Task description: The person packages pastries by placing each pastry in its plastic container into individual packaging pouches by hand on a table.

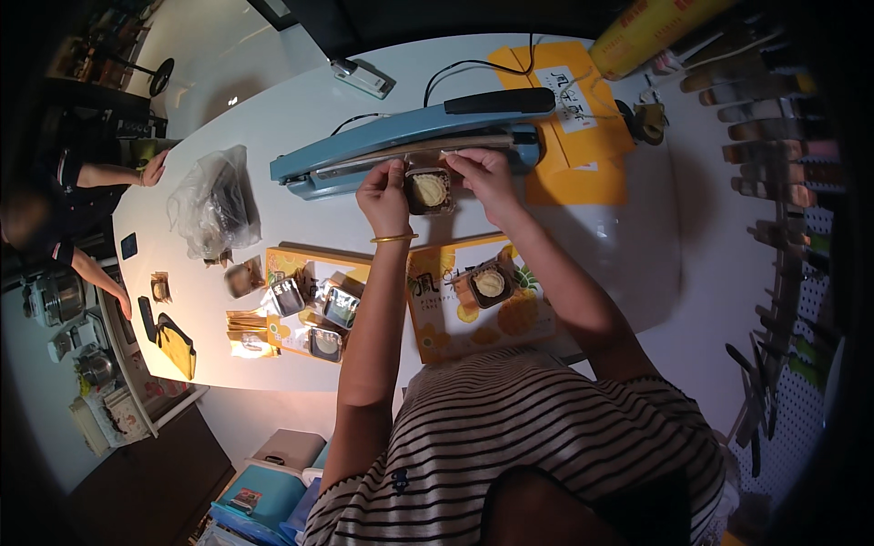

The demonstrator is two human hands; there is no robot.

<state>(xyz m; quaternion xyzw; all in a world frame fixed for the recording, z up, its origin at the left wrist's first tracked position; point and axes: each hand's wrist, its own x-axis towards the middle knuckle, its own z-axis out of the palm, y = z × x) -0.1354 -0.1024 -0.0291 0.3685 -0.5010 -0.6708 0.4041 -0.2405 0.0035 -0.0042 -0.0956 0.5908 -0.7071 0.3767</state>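
Observation:
Between my hands is a round pale molded pastry [431,190] in a dark square tray, inside a clear bag. My left hand [384,194] pinches one top corner of the bag, and my right hand [483,179] pinches the other. The bag's top edge lies at the front of a blue impulse heat sealer [410,126], whose lever arm is raised above the sealing bar. Below my hands, a second bagged pastry [491,286] rests on a flat printed pineapple cake box [450,327].
Another printed box [278,256] at left carries several wrapped pastries [325,343]. Beyond it are a clear plastic bag [218,198] and a yellow pouch [176,347]. Orange printed packaging [580,181] lies right of the sealer; a black cord [471,63] runs behind. Another person's hand [156,167] touches the table's left edge.

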